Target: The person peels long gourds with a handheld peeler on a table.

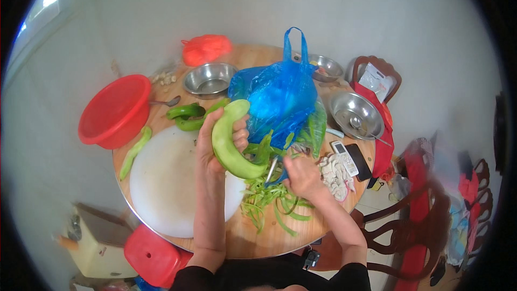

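Note:
My left hand (220,139) grips a curved, pale green vegetable (230,141), a long eggplant or gourd, raised over the right side of a round white cutting board (161,194). Most of its visible surface is peeled. Close to its lower end, my right hand (303,176) holds a peeler with a blue handle (278,178) and a metal head (272,169). Beneath the peeler, green peel strips (268,198) lie heaped on the wooden table. Darker unpeeled vegetables (185,111) rest behind the board. Another pale peeled one (135,153) lies at the board's left edge.
A blue plastic bag (278,97) stands behind my hands. Around the round table (250,242) are a red basin (115,113), steel bowls (211,80) (357,115), a white remote control (344,158), a black phone (358,162) and white gloves (336,176). A wooden chair (420,226) stands right.

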`<state>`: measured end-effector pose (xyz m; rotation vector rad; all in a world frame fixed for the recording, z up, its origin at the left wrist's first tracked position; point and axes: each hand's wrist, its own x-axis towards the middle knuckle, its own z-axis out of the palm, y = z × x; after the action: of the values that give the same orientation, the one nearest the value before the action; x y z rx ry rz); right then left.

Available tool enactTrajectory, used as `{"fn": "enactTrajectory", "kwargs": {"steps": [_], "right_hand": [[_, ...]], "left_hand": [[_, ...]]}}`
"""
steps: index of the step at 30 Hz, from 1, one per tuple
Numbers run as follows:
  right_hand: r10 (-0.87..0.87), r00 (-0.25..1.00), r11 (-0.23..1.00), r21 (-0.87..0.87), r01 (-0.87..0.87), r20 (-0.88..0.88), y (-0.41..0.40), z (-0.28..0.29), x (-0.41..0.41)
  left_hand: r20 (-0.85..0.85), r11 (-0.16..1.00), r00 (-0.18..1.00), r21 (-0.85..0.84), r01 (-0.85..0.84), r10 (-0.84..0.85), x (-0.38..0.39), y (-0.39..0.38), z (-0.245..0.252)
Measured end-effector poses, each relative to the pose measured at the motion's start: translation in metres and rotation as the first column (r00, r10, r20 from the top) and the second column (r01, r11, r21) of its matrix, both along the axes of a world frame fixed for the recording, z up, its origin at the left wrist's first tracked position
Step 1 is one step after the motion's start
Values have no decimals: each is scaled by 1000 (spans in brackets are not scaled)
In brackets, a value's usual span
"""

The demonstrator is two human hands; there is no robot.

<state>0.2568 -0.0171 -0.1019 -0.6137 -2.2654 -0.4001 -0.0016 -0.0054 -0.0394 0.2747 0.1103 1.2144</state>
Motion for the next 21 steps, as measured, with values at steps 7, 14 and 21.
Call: {"fn": "enactTrajectory", "kwargs": {"steps": [7,14,21], "right_hand": [[-80,995,996,34,78,61,50,-29,28],[-242,695,885,-448,-129,-677,45,-34,33],[-399,161,-111,-127,-986,-903,6,-27,-13]], "left_hand": [[-50,989,988,24,146,-145,11,-9,10],[-150,969,983,208,137,-106,16,-13,8],[-141,865,981,467,182,-130,26,-12,7]]}}
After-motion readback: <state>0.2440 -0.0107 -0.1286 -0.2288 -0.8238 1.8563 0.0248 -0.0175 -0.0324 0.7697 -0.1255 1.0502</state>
